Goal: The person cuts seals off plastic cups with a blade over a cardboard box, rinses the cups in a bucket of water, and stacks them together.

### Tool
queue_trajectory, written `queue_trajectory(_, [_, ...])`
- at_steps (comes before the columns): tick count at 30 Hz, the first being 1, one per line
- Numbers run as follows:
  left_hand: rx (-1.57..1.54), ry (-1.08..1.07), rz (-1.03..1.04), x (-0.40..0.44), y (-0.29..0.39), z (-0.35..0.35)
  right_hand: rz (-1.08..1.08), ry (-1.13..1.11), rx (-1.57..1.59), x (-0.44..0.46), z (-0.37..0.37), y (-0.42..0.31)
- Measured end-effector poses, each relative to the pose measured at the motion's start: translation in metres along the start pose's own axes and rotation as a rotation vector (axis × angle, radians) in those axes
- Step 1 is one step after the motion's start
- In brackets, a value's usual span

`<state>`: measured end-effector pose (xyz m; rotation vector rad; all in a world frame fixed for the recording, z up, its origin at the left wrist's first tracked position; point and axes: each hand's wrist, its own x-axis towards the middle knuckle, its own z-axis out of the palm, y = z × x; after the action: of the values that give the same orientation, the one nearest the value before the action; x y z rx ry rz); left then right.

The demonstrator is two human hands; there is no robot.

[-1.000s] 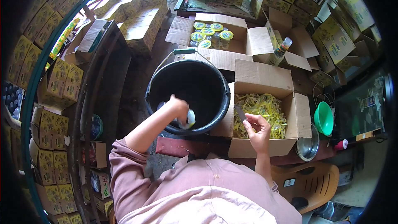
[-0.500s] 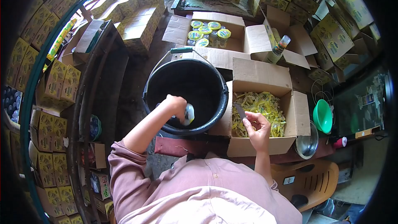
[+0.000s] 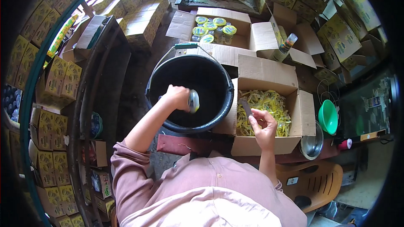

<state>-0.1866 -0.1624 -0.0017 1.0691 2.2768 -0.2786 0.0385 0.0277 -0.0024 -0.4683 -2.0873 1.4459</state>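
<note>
Over the mouth of a black bucket (image 3: 168,73), my left hand (image 3: 179,97) is closed around a clear plastic cup (image 3: 194,101) tilted on its side. My right hand (image 3: 264,127) pinches a flat, dark, blade-like strip (image 3: 245,107) between thumb and fingers, its tip pointing up and away. Below and beyond that hand is an open cardboard box (image 3: 266,146) filled with shredded yellow plastic strips (image 3: 271,106). The bucket's handle (image 3: 186,46) is raised at the far side. Whatever lies at the bucket's bottom is too dark to make out.
Another open carton (image 3: 227,54) behind the bucket holds several yellow-lidded cups (image 3: 210,26). A clear bottle (image 3: 286,47) stands to its right. A green bowl (image 3: 327,117) and metal basin (image 3: 312,145) sit at right, near a brown plastic chair (image 3: 315,185). Stacked cartons (image 3: 145,17) line the surroundings.
The cup in my left hand has turned and shifted slightly up and right within the bucket's mouth. My right hand has barely moved and keeps the dark strip. The view has shifted slightly.
</note>
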Motion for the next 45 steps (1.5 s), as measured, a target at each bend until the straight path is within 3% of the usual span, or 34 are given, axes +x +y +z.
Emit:
queue_trajectory(2, [-0.052, -0.379, 0.056, -0.003, 0.004, -0.003, 0.0, 0.002, 0.002, 0.0, 0.0, 0.001])
queue_trajectory(3, [-0.031, -0.386, 0.025, -0.003, 0.005, -0.003, 0.005, 0.001, 0.007, 0.0, 0.0, 0.0])
queue_trajectory(6, [-0.142, -0.216, 0.162, -0.004, -0.01, -0.004, 0.025, -0.003, 0.016, 0.001, 0.0, 0.003])
queue_trajectory(10, [-0.403, 0.337, 0.185, -0.013, -0.014, -0.004, 0.166, -0.019, 0.193, 0.004, 0.003, 0.013])
queue_trajectory(14, [-0.785, 0.555, 0.36, -0.009, -0.008, 0.008, 0.186, -0.047, 0.306, 0.014, 0.012, 0.008])
queue_trajectory(17, [-1.027, 0.524, 0.466, -0.008, -0.004, 0.014, 0.169, -0.091, 0.29, 0.026, 0.02, 0.001])
queue_trajectory(19, [-1.045, 0.531, 0.467, -0.015, 0.002, 0.01, -0.003, -0.099, 0.15, 0.038, 0.026, -0.003])
queue_trajectory(22, [-0.945, 0.766, 0.419, -0.03, 0.018, 0.005, -0.321, -0.129, -0.076, 0.056, 0.035, -0.021])
queue_trajectory(26, [-0.928, 0.875, 0.33, -0.032, 0.019, 0.006, -0.641, -0.19, -0.315, 0.069, 0.043, -0.035])
queue_trajectory(29, [-0.92, 0.951, 0.399, -0.045, 0.023, -0.004, -0.871, -0.239, -0.497, 0.079, 0.042, -0.037])
queue_trajectory(35, [-0.874, 1.02, 0.447, -0.057, 0.025, -0.007, -1.055, -0.216, -0.575, 0.088, 0.046, -0.048])
queue_trajectory(40, [-0.845, 1.104, 0.444, -0.057, 0.026, -0.007, -1.064, -0.245, -0.552, 0.091, 0.047, -0.049])
queue_trajectory(45, [-0.794, 1.132, 0.323, -0.057, 0.029, -0.006, -1.1, -0.262, -0.55, 0.092, 0.049, -0.05])
